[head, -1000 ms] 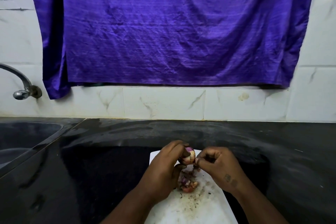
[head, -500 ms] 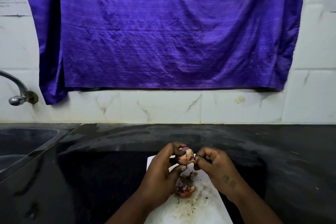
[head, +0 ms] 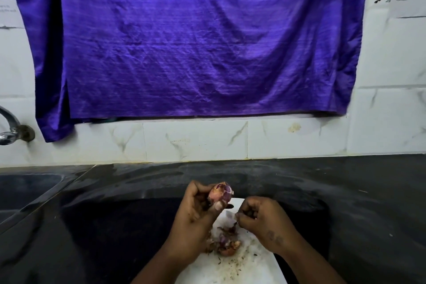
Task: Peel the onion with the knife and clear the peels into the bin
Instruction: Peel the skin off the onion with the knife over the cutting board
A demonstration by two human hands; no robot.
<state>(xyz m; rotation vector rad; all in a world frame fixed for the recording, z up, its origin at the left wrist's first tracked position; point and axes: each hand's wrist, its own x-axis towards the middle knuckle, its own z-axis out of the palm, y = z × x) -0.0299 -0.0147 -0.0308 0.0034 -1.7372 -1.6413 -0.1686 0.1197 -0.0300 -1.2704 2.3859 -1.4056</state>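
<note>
One onion (head: 220,192), small and pinkish-purple with papery skin partly stripped, sits low in the centre of the frame in the left hand (head: 196,212), whose grip curls round it above the far edge of the one white board (head: 244,270). Just to its right, apart from it, the right hand (head: 262,221) keeps a narrow grip, pinching what looks like one thin pale strip of skin (head: 230,214). One heap of peels (head: 224,242) lies on the board between the wrists, on the dark table (head: 115,226).
</note>
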